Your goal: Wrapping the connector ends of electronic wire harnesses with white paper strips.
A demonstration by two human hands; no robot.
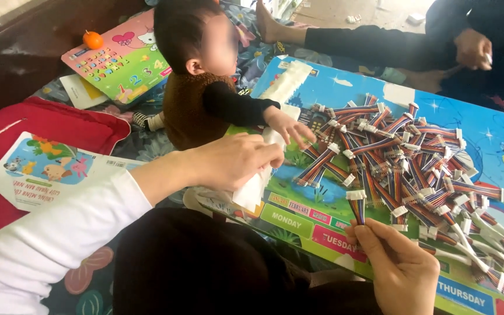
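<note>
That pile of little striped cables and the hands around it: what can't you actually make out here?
Head view, the only one:
- Pile of ribbon cables: runs off the right edge; its full extent is cut off.
- Left hand: its fingertips are hidden behind the white strip it holds.
- Right hand: the lower end of its ribbon cable is hidden in the grip.
- Small child: face blurred.
- Another person, top right: cut off by the frame.

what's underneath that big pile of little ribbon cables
The pile of ribbon cables lies on a colourful picture board with sky, rainbow and weekday panels. The board's artwork directly beneath the pile is covered. The right hand holds one cable upright.
</note>
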